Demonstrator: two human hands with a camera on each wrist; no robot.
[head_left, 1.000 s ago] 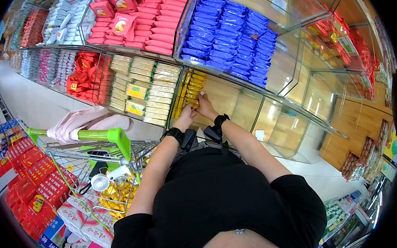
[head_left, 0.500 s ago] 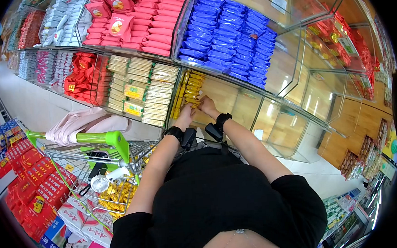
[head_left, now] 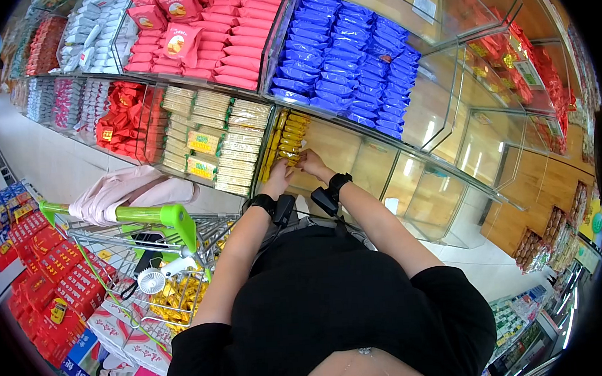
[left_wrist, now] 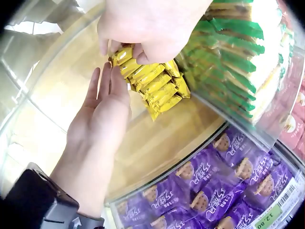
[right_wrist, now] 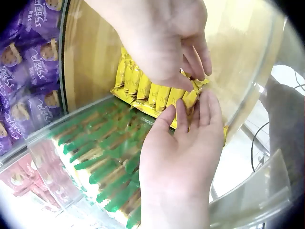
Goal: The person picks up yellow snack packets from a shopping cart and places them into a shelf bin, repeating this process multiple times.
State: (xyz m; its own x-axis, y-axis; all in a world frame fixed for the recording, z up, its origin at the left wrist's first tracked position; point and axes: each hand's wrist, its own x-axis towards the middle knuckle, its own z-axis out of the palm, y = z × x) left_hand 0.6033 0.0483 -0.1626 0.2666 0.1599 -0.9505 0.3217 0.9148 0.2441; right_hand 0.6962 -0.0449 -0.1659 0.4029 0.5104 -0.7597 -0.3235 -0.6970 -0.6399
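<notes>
A row of yellow wrapped snack packets (left_wrist: 157,86) lies in a clear-walled bin, beside a second line of the same packets. My left hand (head_left: 278,179) is at the near end of the row. In the left wrist view its thumb and fingers hold the end packet (left_wrist: 122,56) from both sides. My right hand (head_left: 313,165) meets it from the other side. Its fingers (left_wrist: 103,86) are fairly straight, with the tips right at that packet's end. The right wrist view shows both hands close together around the end packet, partly hiding it.
Left of the bin are cream-and-green packs (head_left: 205,135); blue-purple packets (head_left: 348,61) and pink packets (head_left: 230,37) lie behind it. Clear bin walls (head_left: 390,175) stand to the right. A shopping cart (head_left: 130,219) with golden-yellow packets (head_left: 180,299) is at the left.
Both hands stay at the near end of the yellow row, with small finger movements. The right hand's fingers have drawn back slightly from over the packets, leaving more of the row visible.
</notes>
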